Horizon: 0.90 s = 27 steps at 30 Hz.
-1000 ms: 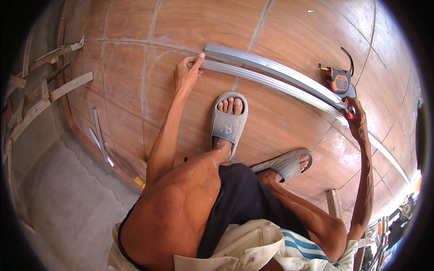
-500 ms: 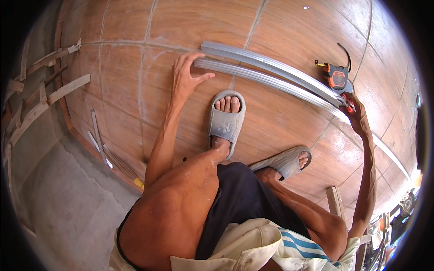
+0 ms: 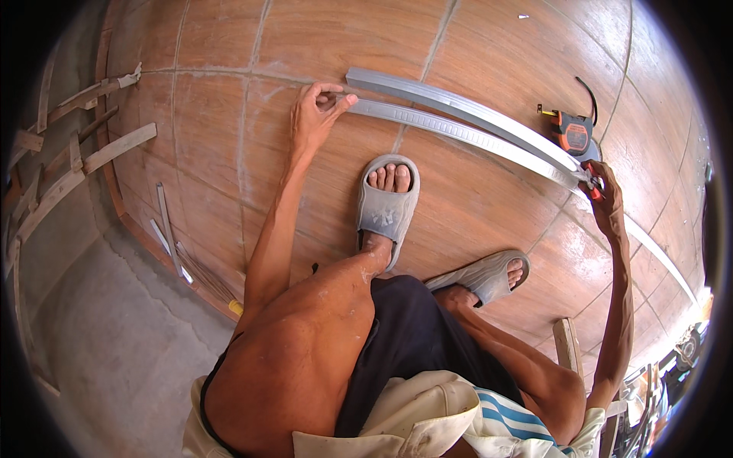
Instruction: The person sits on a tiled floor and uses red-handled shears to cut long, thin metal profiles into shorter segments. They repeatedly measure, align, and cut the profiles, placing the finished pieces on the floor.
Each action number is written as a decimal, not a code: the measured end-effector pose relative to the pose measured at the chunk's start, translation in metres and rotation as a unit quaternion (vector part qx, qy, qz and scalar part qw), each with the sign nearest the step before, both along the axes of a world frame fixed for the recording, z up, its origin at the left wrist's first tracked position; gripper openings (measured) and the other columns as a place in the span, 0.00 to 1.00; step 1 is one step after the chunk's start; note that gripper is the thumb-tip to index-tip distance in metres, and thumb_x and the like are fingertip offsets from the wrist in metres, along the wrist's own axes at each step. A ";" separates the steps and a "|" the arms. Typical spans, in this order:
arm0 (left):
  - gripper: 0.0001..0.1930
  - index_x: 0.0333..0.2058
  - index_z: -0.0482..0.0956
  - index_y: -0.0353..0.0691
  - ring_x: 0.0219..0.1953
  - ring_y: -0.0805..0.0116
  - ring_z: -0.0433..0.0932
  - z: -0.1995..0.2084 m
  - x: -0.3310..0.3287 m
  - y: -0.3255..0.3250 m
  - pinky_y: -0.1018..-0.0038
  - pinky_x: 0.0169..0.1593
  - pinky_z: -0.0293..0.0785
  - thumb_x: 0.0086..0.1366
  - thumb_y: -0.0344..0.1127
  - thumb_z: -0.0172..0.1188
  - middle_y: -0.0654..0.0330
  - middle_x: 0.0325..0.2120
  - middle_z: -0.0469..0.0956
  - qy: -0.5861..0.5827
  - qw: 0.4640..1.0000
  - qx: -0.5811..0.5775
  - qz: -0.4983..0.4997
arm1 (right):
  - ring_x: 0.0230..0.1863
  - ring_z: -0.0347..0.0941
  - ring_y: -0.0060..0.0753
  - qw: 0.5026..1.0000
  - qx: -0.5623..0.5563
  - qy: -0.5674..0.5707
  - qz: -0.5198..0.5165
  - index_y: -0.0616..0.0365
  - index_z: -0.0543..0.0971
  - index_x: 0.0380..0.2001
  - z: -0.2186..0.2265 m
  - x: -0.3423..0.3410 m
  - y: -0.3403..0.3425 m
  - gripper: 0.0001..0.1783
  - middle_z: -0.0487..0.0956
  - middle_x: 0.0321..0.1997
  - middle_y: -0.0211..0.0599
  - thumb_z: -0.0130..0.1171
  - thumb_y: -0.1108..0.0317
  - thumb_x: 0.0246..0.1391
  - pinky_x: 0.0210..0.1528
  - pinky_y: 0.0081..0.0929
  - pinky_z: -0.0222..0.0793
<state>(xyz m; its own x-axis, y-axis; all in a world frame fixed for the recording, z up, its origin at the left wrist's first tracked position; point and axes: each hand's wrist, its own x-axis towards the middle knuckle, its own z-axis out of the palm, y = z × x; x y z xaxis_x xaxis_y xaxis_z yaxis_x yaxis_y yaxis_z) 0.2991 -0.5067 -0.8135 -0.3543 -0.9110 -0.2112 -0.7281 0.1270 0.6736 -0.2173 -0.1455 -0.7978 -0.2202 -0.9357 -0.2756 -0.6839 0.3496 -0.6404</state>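
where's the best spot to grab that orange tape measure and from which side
Probably the orange tape measure is best taken across its two flat sides, coming down from above. It lies on the tiled floor just beyond the metal channels, so a reach over them works. Its black wrist loop curls out on the far side, away from the right hand.

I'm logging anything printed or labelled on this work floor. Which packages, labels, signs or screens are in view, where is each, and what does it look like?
No packages, signs or screens show.
Tape measure: on the tiled floor beyond the metal channels, near the right hand; squat orange and black case with a pale label patch on its face.
Slide sandal: on the forward foot; grey, with raised markings on the strap.
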 end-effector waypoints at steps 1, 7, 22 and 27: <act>0.31 0.53 0.85 0.35 0.43 0.63 0.86 -0.004 0.001 0.000 0.67 0.48 0.83 0.62 0.54 0.81 0.52 0.46 0.88 0.017 0.999 0.032 0.028 | 0.58 0.81 0.47 1.000 -0.004 -0.003 0.001 0.60 0.76 0.63 -0.001 0.000 0.000 0.29 0.83 0.57 0.48 0.73 0.75 0.59 0.62 0.40 0.77; 0.29 0.56 0.83 0.34 0.47 0.68 0.84 -0.010 0.005 0.010 0.72 0.50 0.81 0.65 0.48 0.79 0.55 0.49 0.86 0.110 0.982 0.114 0.105 | 0.57 0.80 0.45 1.000 0.003 -0.006 -0.004 0.59 0.76 0.63 -0.008 -0.001 0.000 0.28 0.82 0.58 0.46 0.72 0.73 0.62 0.61 0.38 0.75; 0.36 0.62 0.76 0.35 0.45 0.73 0.79 -0.034 0.031 0.026 0.76 0.44 0.76 0.60 0.39 0.84 0.55 0.51 0.83 0.221 0.968 0.094 0.079 | 0.58 0.81 0.45 0.999 0.037 -0.020 -0.025 0.60 0.76 0.64 0.000 0.003 -0.006 0.29 0.83 0.57 0.48 0.73 0.73 0.61 0.62 0.40 0.77; 0.35 0.61 0.76 0.34 0.42 0.75 0.80 -0.042 0.028 0.036 0.78 0.43 0.76 0.59 0.38 0.84 0.55 0.49 0.84 0.235 0.963 0.099 0.091 | 0.59 0.82 0.45 1.000 0.012 0.001 -0.017 0.59 0.77 0.64 -0.011 0.002 -0.002 0.30 0.83 0.57 0.47 0.73 0.76 0.59 0.62 0.39 0.78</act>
<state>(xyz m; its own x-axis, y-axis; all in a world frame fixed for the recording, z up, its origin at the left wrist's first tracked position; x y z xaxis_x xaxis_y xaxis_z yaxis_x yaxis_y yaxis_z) 0.3274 -0.4708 -0.8554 -0.2910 -0.9256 -0.2421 -0.3342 -0.1388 0.9322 -0.2157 -0.1479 -0.8085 -0.2519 -0.9209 -0.2975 -0.6727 0.3877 -0.6303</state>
